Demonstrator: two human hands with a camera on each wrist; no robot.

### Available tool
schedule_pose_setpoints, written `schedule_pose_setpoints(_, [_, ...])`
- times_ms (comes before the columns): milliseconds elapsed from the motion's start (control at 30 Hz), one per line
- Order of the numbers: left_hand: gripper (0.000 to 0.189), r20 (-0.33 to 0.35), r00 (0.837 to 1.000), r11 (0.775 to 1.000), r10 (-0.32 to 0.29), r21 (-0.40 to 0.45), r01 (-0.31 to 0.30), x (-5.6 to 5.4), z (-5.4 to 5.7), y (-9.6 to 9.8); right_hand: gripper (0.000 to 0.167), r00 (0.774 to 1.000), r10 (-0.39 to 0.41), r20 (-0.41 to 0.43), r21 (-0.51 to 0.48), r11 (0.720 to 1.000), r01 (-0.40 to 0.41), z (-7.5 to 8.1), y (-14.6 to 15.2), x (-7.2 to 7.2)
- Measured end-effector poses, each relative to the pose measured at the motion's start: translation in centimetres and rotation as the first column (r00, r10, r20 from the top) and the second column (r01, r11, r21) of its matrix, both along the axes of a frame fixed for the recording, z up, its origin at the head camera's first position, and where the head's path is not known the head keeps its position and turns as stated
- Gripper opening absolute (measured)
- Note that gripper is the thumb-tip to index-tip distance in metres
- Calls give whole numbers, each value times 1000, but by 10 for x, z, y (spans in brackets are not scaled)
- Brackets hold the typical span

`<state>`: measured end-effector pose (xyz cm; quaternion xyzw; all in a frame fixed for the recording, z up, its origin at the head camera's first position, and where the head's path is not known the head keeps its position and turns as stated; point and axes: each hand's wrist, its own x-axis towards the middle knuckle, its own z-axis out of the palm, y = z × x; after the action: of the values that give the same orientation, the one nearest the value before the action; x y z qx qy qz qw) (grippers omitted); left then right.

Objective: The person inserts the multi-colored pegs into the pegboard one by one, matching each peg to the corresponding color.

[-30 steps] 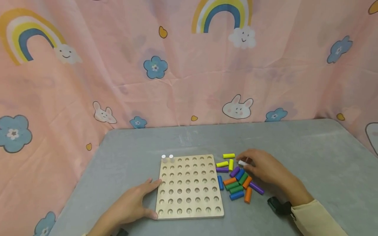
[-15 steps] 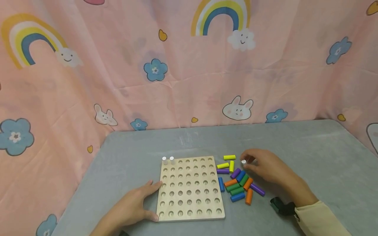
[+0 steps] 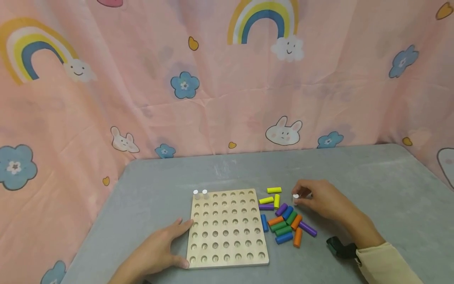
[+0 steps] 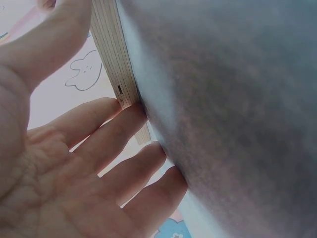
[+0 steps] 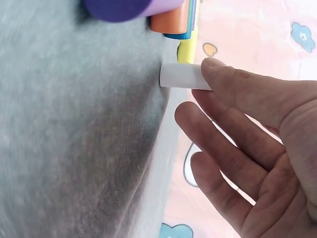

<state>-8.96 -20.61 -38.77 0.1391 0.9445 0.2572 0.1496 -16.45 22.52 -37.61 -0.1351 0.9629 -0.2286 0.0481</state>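
Note:
A wooden pegboard (image 3: 230,227) with rows of round holes lies on the grey table. Two white pegs (image 3: 204,194) stand upright in its far left corner holes. My left hand (image 3: 156,248) rests along the board's left side, thumb and fingertips touching the edge; the left wrist view shows the fingers fairly straight against the layered wooden edge (image 4: 116,54). To the right of the board, my right hand (image 3: 320,199) pinches a third white peg (image 5: 183,76) between thumb and fingers. That peg is upright, its lower end at or just above the table.
Loose pegs lie between the board and my right hand: yellow ones (image 3: 276,201), purple (image 3: 307,228), blue (image 3: 284,238), green (image 3: 283,230) and orange (image 3: 297,238). A pink patterned curtain (image 3: 220,98) hangs behind the grey table (image 3: 372,189).
The white peg in my right hand has turned from lying slanted to upright, and that hand has shifted slightly right. My left hand stays at the board's edge.

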Motion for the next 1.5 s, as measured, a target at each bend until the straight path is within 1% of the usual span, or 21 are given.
schedule_pose_setpoints(133, [106,16,1000,1000,3,-5,-3,1,0,0,12,1000,-5,2,4,1000,5,-2,0,1])
schedule_pose_setpoints(367, [106,44,999,1000,17,-11,-17,0,2,1,13,1000,-11,10,5,1000,11,-3,-1,-1])
schedule_pose_setpoints(500, [106,55,998,1000,15,-11,-15,1,1,0,14,1000,10,0,7,1000,-10,-2,-2,0])
schedule_pose_setpoints(633, [106,70,998,1000,-2,14,1,4,-2,-4,18,999,35,-21,4,999,-35,4,-7,-1])
schedule_pose_setpoints(700, [105,59,998,1000,-12,19,11,5,-2,-6,20,998,50,-36,-5,999,-50,8,-12,-1])
schedule_pose_setpoints(767, [104,48,999,1000,-8,26,6,6,-2,-8,21,997,61,-56,-18,998,-62,13,-18,-3])
schedule_pose_setpoints(867, [103,26,1000,1000,-3,20,3,5,-1,-8,22,994,76,-74,-27,997,-78,20,-27,-5])
schedule_pose_setpoints(1000, [102,27,1000,1000,10,12,-11,2,0,-4,22,992,83,-91,-27,996,-86,28,-37,-8])
schedule_pose_setpoints(1167, [102,52,998,1000,30,-7,-30,0,0,0,22,990,91,-104,-38,995,-95,31,-49,-9])
schedule_pose_setpoints(1233, [102,55,998,999,40,-10,-39,0,1,0,22,991,96,-94,-47,994,-101,32,-55,-10])
schedule_pose_setpoints(1400, [102,39,998,998,58,-25,-57,2,2,1,24,992,108,-73,-58,992,-112,34,-68,-12])
schedule_pose_setpoints(1500, [101,36,998,998,57,-34,-55,1,2,2,23,989,119,-83,-60,991,-124,35,-74,-13])
